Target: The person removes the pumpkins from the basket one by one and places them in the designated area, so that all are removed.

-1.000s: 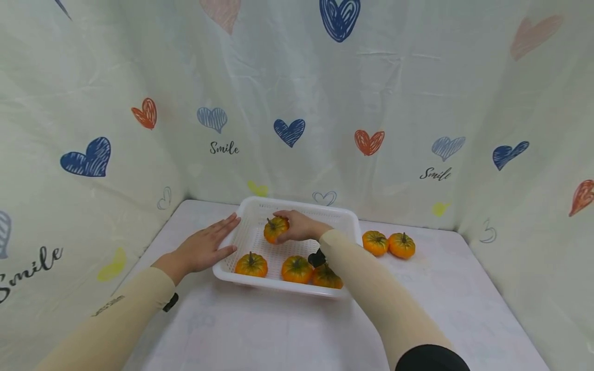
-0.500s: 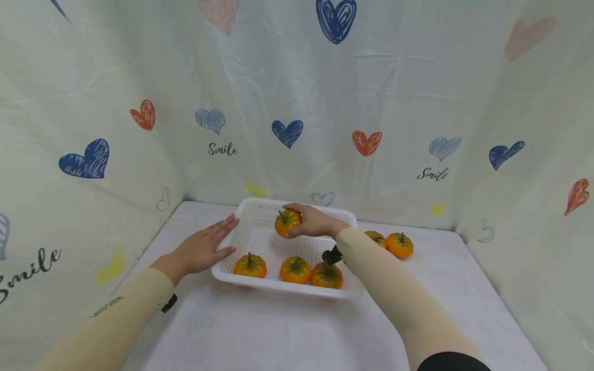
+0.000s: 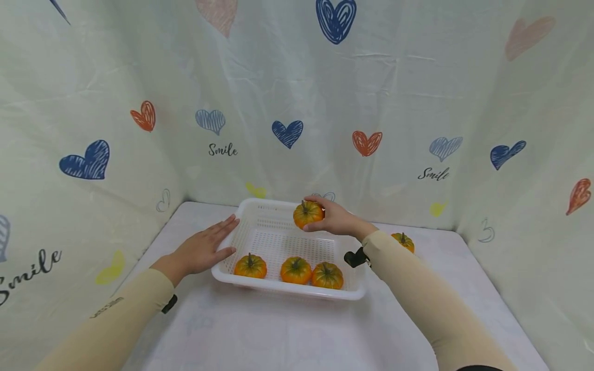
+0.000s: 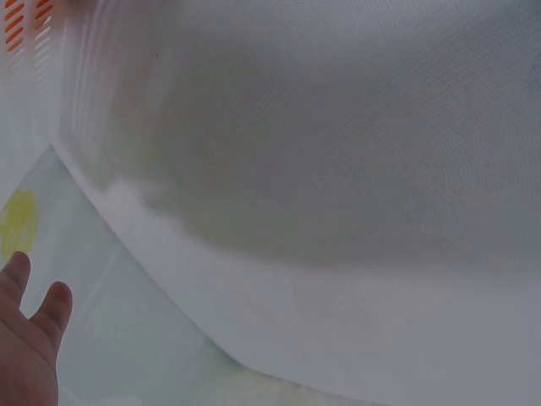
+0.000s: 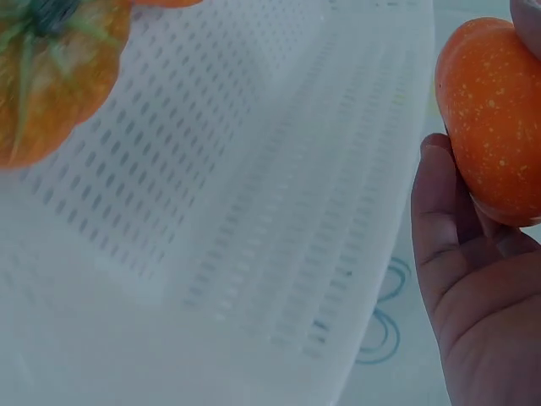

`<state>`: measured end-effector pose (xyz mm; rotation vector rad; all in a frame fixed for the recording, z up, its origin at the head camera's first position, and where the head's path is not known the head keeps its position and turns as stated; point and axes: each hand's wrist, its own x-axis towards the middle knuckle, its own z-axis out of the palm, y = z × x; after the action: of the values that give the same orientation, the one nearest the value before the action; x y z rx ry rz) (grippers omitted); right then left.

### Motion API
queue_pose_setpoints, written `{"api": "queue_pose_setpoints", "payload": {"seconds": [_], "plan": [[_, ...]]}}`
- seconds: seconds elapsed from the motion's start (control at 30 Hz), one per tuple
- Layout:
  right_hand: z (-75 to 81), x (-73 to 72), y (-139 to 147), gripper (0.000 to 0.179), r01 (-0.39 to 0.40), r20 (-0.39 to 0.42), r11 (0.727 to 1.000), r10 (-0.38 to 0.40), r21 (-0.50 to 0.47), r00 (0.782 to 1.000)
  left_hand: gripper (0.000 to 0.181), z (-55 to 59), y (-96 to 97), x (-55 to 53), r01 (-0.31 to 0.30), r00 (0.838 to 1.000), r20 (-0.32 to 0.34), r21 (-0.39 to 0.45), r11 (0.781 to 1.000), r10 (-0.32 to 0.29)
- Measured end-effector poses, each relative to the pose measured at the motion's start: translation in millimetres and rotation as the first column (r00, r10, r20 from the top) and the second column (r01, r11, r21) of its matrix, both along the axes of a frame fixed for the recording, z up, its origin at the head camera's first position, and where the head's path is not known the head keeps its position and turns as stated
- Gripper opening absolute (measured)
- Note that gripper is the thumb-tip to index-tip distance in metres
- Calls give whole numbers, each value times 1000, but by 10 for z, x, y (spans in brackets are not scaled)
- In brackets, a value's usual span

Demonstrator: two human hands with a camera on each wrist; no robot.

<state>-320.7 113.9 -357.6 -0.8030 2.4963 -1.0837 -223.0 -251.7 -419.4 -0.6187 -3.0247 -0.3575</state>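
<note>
A small orange pumpkin (image 3: pixel 307 214) with green streaks and a stem is held by my right hand (image 3: pixel 337 219), thumb and fingers around it, over the far side of a white perforated basket (image 3: pixel 287 293). In the right wrist view the held pumpkin (image 5: pixel 494 118) shows its plain orange side, raised beside the basket wall (image 5: pixel 279 220). Three similar pumpkins sit along the basket's near side: one on the left (image 3: pixel 250 265), one in the middle (image 3: pixel 295 270) and one on the right (image 3: pixel 327 275). My left hand (image 3: pixel 201 251) lies with straight fingers at the basket's left rim.
Another pumpkin (image 3: pixel 403 241) stands on the white-covered table (image 3: pixel 260 335) right of the basket, partly behind the right sleeve (image 3: pixel 417 288). A curtain (image 3: pixel 250 77) printed with hearts surrounds the table at the back and sides.
My right hand has lifted the pumpkin from within the basket and carried it right and toward the back rim. The right forearm now covers one of the two outside pumpkins. My left hand stays put.
</note>
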Motion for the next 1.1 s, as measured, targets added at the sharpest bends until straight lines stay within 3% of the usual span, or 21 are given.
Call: {"api": "queue_pose_setpoints", "payload": {"seconds": [0.2, 0.57, 0.83, 1.1], "plan": [[55, 38, 213, 85, 16, -44, 1000, -16, 0, 999, 73, -4, -7, -2, 2, 1000, -1, -8, 1000, -2], [111, 127, 561, 84, 84, -19, 995, -85, -51, 996, 74, -8, -9, -6, 10, 1000, 2, -4, 1000, -10], [173, 173, 774, 83, 109, -64, 993, -112, -48, 992, 73, 10, 2, -9, 19, 1000, 10, 3, 1000, -19], [140, 201, 997, 87, 174, -62, 984, -177, -48, 982, 72, 25, -3, 10, 21, 1000, 18, 6, 1000, -21]]}}
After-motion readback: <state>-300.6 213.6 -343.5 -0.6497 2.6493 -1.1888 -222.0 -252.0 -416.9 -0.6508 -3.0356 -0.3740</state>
